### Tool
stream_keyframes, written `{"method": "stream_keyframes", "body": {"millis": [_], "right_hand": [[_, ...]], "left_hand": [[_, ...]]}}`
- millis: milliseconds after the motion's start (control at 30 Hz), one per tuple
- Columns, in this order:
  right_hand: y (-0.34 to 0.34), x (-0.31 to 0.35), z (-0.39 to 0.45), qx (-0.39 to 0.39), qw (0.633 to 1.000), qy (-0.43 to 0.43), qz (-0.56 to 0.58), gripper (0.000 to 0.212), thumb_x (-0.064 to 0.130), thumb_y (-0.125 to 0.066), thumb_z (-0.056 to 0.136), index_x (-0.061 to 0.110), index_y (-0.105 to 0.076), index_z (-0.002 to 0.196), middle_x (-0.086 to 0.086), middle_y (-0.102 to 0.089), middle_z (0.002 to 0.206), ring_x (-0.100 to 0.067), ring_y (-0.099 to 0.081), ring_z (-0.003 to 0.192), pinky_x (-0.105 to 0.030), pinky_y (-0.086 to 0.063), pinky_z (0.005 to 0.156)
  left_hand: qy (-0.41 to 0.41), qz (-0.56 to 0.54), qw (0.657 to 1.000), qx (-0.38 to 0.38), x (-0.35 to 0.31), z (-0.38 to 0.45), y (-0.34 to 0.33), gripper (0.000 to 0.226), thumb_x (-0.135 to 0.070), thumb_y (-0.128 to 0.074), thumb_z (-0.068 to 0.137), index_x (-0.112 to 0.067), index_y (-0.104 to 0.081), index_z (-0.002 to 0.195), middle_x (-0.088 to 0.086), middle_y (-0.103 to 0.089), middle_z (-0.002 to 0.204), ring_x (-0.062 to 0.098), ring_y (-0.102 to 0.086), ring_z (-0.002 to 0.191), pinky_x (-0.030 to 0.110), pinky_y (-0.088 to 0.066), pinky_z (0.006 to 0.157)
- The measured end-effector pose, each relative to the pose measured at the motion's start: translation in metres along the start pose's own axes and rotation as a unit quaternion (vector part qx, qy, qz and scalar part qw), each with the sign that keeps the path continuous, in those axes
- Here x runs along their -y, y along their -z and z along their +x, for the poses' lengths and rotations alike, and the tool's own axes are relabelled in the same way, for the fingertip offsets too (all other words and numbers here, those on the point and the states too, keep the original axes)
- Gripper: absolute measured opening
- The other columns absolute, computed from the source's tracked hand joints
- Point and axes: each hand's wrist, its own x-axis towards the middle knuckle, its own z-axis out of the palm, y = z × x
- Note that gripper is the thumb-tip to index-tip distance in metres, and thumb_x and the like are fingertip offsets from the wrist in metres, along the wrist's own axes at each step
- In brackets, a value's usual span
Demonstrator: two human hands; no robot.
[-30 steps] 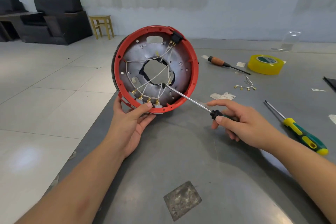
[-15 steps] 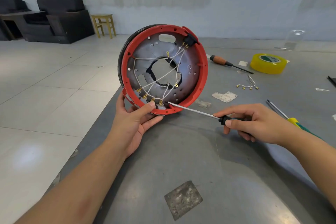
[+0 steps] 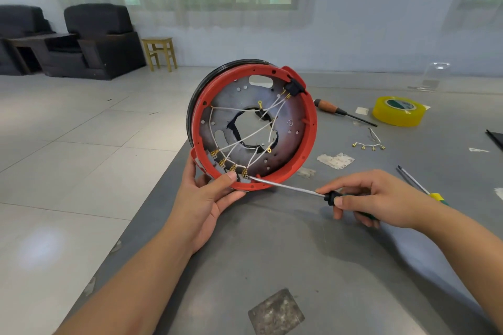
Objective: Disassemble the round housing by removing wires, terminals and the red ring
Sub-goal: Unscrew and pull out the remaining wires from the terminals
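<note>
The round housing [image 3: 288, 122] stands on edge on the grey table, its grey metal plate facing me inside a red ring [image 3: 309, 141]. White wires [image 3: 245, 139] cross the plate to a row of brass terminals [image 3: 230, 164] at the lower left. My left hand [image 3: 206, 198] grips the ring's lower rim, thumb beside the terminals. My right hand [image 3: 373, 198] holds a screwdriver [image 3: 288, 187] by its black and green handle; its tip touches the rightmost terminal.
On the table to the right lie a wooden-handled screwdriver [image 3: 340, 111], a yellow tape roll [image 3: 397, 111], a loose wire with brass terminals [image 3: 367, 145], a yellow and green screwdriver [image 3: 419, 185] and paper scraps [image 3: 336, 160]. The table's left edge runs under my left arm.
The screwdriver tip has come out of the plate's middle and moved down to the terminal row at the rim. The housing has shifted slightly right and turned a little.
</note>
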Motion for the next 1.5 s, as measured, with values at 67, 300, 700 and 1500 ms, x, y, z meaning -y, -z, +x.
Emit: {"method": "stream_keyframes", "body": {"millis": [67, 300, 700, 1500], "right_hand": [[0.002, 0.005, 0.001, -0.002, 1.0, -0.002, 0.002, 0.038, 0.016, -0.062, 0.101, 0.049, -0.072, 0.116, -0.003, -0.078, 0.093, -0.019, -0.055, 0.055, -0.033, -0.051, 0.053], [0.01, 0.022, 0.0, -0.019, 0.999, 0.006, -0.048, 0.036, 0.019, -0.063, 0.101, 0.052, -0.072, 0.112, 0.003, -0.077, 0.089, -0.014, -0.055, 0.054, -0.025, -0.05, 0.055], [0.005, 0.022, -0.002, -0.081, 0.966, 0.051, -0.239, 0.037, 0.031, -0.064, 0.099, 0.062, -0.063, 0.119, 0.029, -0.068, 0.085, -0.001, -0.058, 0.069, -0.015, -0.043, 0.059], [-0.03, -0.002, -0.012, -0.22, 0.858, 0.2, -0.419, 0.047, 0.018, -0.068, 0.093, 0.039, -0.065, 0.134, 0.015, -0.073, 0.101, -0.021, -0.069, 0.072, -0.038, -0.05, 0.046]], "left_hand": [[0.003, 0.001, 1.0, -0.004, -0.001, 0.001, -0.001, 0.078, 0.006, -0.076, 0.087, -0.037, -0.051, 0.146, 0.028, -0.064, 0.133, 0.046, -0.072, 0.11, 0.051, -0.063, 0.087], [-0.002, -0.003, 1.0, -0.012, -0.007, 0.0, -0.006, 0.074, 0.007, -0.075, 0.087, -0.034, -0.053, 0.145, 0.029, -0.064, 0.128, 0.046, -0.072, 0.109, 0.051, -0.063, 0.087], [-0.002, -0.014, 1.0, -0.019, -0.007, 0.001, -0.01, 0.063, 0.004, -0.076, 0.087, -0.028, -0.058, 0.138, 0.021, -0.07, 0.116, 0.045, -0.074, 0.105, 0.044, -0.064, 0.081], [-0.024, -0.013, 0.999, -0.03, -0.004, 0.002, -0.006, 0.065, -0.005, -0.083, 0.078, -0.035, -0.062, 0.133, 0.021, -0.072, 0.117, 0.044, -0.074, 0.104, 0.042, -0.064, 0.08]]}}
